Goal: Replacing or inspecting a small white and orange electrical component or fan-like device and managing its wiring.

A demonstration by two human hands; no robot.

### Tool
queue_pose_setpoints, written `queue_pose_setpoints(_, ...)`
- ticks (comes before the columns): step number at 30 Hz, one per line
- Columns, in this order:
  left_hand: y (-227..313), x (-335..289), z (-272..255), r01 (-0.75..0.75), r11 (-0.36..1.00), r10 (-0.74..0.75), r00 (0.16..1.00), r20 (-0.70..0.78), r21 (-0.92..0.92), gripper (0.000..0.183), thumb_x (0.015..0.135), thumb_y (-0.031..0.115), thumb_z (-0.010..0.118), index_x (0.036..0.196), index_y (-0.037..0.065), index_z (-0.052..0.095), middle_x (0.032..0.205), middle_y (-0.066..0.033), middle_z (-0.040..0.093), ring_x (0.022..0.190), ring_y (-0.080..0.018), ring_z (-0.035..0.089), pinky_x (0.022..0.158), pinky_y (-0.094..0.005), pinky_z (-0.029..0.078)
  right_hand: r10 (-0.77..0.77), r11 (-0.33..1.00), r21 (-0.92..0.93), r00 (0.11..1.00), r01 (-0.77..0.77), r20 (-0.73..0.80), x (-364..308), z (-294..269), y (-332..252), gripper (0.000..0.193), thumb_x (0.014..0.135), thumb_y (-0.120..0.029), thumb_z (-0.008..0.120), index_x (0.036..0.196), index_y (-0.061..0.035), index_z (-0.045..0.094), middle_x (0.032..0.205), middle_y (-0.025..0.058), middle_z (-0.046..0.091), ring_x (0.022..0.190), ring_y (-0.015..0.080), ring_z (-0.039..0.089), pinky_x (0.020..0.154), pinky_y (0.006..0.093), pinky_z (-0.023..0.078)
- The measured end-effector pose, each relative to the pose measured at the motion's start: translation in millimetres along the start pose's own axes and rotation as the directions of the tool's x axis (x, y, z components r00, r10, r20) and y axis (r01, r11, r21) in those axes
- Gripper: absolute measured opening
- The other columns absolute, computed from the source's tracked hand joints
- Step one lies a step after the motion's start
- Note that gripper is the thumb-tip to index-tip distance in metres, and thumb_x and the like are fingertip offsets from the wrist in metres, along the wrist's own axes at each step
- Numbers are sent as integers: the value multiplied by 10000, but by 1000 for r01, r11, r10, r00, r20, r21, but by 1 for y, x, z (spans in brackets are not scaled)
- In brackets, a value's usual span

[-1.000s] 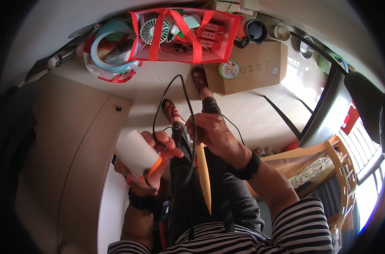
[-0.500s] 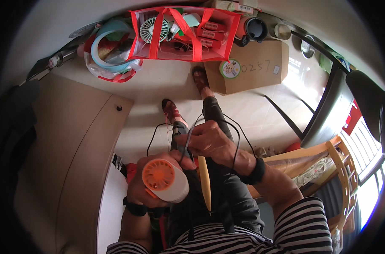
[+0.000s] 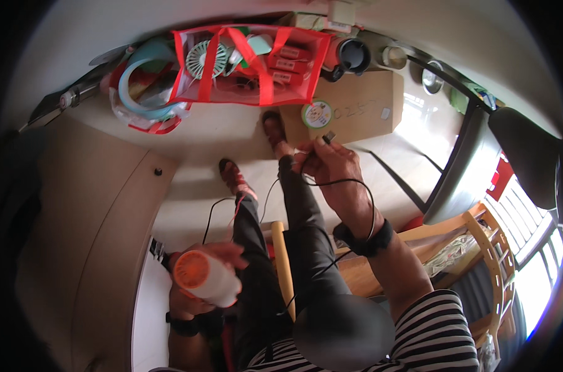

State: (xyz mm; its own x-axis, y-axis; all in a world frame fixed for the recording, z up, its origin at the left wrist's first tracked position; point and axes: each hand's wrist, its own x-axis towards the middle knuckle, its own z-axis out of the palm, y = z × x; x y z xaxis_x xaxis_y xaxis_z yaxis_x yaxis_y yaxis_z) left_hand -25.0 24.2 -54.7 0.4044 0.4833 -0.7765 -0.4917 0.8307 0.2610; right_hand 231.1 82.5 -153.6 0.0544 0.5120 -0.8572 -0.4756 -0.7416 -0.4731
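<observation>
My left hand (image 3: 183,302) is closed around a small white handheld fan (image 3: 218,282) with an orange grille, held low at the left. Out in front of the cardboard box, my right hand (image 3: 336,173) pinches a thin black cable near its USB plug (image 3: 329,137). The plug's metal end sticks up past the fingertips. From there the black cable (image 3: 373,197) loops round beside my wrist and hangs down over my legs. Fan and plug are well apart. A blurred dark grey round thing (image 3: 343,332) covers part of my lap; I cannot make out what it is.
A red-edged clear bag (image 3: 250,94) holds a pale green fan and red boxes. It stands by a cardboard box (image 3: 371,111). A bag with a light blue ring (image 3: 129,93) lies at left. A brown cabinet (image 3: 101,204) flanks me; a wooden rack (image 3: 495,260) and dark chair stand right.
My right hand has moved forward and away from the fan, bringing the plug along. The fan has shifted left and lower. The blurred grey round thing has come into view.
</observation>
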Motion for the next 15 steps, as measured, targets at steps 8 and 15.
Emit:
queue_pose_setpoints(8, -9, -54, -60, -145, 989, 146, 989, 15, -36, 604, 608, 377, 697, 1006, -21, 478, 967, -236, 527, 763, -327, 590, 671, -407, 490, -620, 590, -720, 776, 366, -114, 107, -40, -38, 275, 850, -248, 520, 821, 20, 577, 623, 20, 500, 507, 89, 459, 465, 236, 397)
queue_pose_setpoints(15, -16, -66, -75, -299, 946, 320, 923, -214, 124, 593, 756, 424, 619, 1120, -3, 427, 1021, -224, 501, 798, -292, 566, 480, -387, 489, -292, 950, -174, 937, 261, -190, 125, -2, -61, 225, 812, -185, 513, 760, 26, 573, 600, 42, 501, 555, 116, 473, 507, 264, 390)
